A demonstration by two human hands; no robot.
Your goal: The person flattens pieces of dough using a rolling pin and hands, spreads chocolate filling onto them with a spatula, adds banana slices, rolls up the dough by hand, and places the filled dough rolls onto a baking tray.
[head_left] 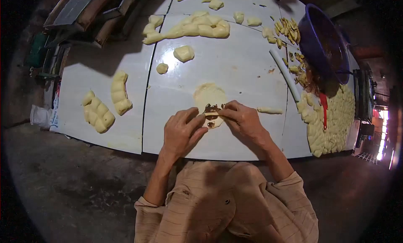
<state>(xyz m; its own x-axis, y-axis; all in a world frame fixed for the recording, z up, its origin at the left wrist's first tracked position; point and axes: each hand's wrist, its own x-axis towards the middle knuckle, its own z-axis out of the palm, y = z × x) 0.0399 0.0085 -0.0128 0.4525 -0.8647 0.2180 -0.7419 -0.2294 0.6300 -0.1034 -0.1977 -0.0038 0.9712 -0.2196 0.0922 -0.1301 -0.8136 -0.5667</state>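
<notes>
A flat round of pale dough (210,93) lies on the table in front of me, smeared with dark brown filling (212,108) across its nearer half. Over the filling sits a narrow pale strip (211,114), perhaps a slice of banana. My right hand (244,120) pinches the strip's right end between thumb and fingers. At its left end, my left hand (183,127) has curled fingers closed on the strip, their tips partly hidden. Just right of my right hand lies a slim pale roll (269,111).
Dough lumps (183,53) and longer dough pieces (197,27) lie beyond and leftward. At right are a white rod (284,75), banana-like slices (288,31), a purple basin (312,45), a red-handled utensil (323,108) and many flattened dough pieces (331,125). Metal racks (79,10) stand far left.
</notes>
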